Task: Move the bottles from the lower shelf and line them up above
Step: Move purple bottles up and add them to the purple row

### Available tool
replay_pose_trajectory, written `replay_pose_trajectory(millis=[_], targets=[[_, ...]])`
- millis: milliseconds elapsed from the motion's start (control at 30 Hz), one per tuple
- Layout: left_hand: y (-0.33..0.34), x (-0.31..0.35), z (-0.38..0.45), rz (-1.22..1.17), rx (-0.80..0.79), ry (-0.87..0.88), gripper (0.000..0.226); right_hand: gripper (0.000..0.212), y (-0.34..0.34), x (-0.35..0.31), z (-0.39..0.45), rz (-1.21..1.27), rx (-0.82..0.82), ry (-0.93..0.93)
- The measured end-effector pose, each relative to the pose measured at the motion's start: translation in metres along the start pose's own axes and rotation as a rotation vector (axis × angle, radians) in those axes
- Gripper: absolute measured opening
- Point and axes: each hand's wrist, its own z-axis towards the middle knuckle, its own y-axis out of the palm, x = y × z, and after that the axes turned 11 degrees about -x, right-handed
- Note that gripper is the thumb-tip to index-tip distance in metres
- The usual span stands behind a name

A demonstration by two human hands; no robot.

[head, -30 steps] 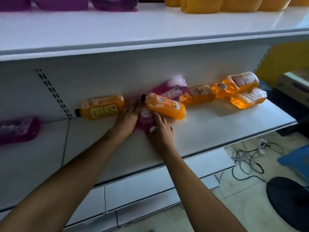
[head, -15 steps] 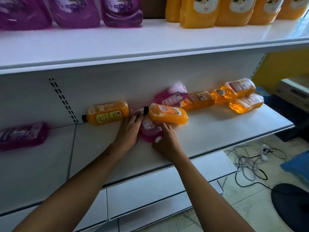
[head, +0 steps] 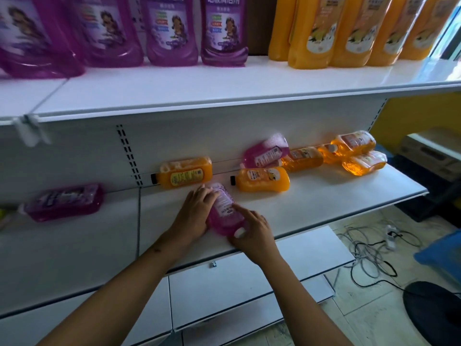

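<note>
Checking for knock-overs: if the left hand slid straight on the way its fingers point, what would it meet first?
The left hand, resting on the purple bottle, points up and right toward the shelf's back. Past that bottle, the capped end of the lying orange bottle looks first in line, though depth is unclear.

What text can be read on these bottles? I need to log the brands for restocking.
Upright purple bottles, upper shelf: large Chinese characters, cut off by the frame's top edge; not surely readable.
Upright orange bottles: label print blurred.
Held purple bottle, gripped by the left hand and right hand: print too small.
Lying orange bottles: print too small.
</note>
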Motion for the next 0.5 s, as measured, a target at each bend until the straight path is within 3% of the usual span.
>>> replay_pose_trajectory(millis=[267, 400, 500], targets=[[0.0, -0.019, -0.049, -0.071, 0.055, 0.041, 0.081, 0.079, 0.012, -0.031, -0.029, 0.066, -0.054, -0.008], [0.0, -0.04, -0.073, -0.466, 0.045, 0.061, 0.08, 0.071, 0.004, -0.062, -0.031, 0.044, -0.077, -0.038], [-0.015, -0.04, -0.093, -0.657, -0.006, 0.052, 0.06, 0.06, -0.001, -0.097, -0.027, -0.022, -0.022, -0.103]])
